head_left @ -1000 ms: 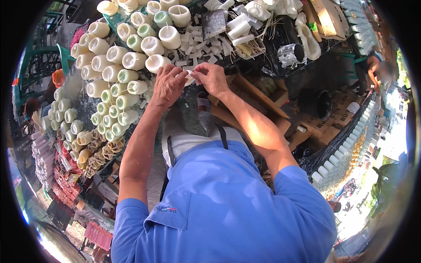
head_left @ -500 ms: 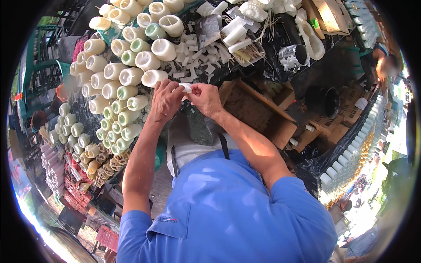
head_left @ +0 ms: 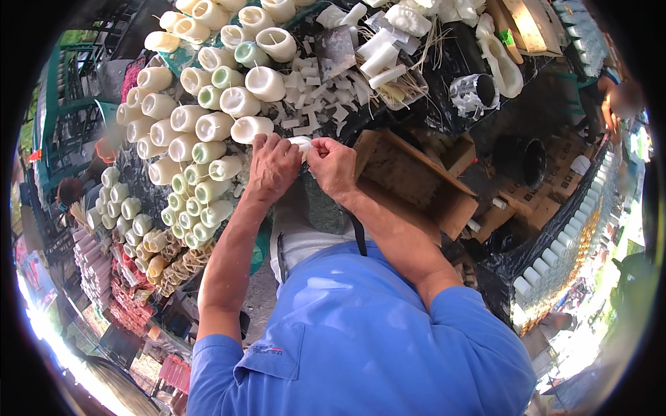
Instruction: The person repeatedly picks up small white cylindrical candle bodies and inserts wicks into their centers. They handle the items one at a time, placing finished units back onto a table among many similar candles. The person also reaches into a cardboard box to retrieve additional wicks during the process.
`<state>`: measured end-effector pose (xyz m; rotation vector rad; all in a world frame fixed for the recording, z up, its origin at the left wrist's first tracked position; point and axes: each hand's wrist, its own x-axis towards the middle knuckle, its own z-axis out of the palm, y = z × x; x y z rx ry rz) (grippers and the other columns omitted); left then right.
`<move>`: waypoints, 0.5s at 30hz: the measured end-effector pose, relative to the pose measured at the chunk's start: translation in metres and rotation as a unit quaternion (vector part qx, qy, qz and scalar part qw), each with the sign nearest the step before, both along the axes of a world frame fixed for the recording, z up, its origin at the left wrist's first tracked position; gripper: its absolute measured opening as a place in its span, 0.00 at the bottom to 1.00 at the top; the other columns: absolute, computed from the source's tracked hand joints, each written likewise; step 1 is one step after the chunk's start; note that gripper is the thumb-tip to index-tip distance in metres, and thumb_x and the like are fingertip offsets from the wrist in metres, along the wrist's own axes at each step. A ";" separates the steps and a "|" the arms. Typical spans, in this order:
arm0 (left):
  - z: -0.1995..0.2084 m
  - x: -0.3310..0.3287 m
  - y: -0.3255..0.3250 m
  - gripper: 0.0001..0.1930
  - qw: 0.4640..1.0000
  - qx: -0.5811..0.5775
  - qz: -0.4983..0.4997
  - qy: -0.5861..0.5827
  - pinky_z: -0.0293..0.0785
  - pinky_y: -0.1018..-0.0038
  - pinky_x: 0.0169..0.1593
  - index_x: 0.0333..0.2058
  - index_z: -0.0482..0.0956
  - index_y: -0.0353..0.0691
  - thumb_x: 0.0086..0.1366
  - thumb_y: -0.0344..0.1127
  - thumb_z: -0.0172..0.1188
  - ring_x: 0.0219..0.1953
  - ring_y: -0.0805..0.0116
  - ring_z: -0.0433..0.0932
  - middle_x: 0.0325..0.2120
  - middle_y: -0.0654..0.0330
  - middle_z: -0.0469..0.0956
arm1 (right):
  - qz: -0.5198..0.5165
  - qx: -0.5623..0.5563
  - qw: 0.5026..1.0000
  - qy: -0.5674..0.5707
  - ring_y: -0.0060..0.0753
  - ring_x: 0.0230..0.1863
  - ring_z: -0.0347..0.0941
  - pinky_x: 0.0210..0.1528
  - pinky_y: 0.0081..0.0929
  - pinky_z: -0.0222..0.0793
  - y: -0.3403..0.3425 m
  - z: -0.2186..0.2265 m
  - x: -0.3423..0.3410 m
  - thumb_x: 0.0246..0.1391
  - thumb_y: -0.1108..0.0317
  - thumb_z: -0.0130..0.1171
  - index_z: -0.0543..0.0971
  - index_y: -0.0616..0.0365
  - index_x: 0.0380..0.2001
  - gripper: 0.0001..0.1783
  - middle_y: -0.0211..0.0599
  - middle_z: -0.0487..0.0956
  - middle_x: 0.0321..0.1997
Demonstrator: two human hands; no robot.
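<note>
An open cardboard box (head_left: 458,213) is located beside the counter (head_left: 433,105). A black bucket (head_left: 508,162) is positioned to its right. A silver can (head_left: 469,97) rests on the counter. Green chairs (head_left: 106,111) stand at far left.

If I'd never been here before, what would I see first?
Probably the bright blue shirt, filling the lower middle. Next, the many cream and pale green candles crowding the upper left. Then, just above the middle, the left hand and right hand holding a small white piece, left of an open cardboard box.
</note>
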<state>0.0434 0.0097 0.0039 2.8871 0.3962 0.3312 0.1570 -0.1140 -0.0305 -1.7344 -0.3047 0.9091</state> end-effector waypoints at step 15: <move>-0.009 -0.003 -0.005 0.06 0.998 0.014 0.063 0.017 0.71 0.57 0.49 0.31 0.82 0.43 0.65 0.37 0.67 0.40 0.59 0.78 0.30 0.60 0.78 | 0.039 0.002 0.999 -0.035 0.20 0.27 0.82 0.32 0.24 0.82 0.002 -0.007 -0.002 0.61 0.70 0.68 0.88 0.67 0.44 0.12 0.35 0.88 0.30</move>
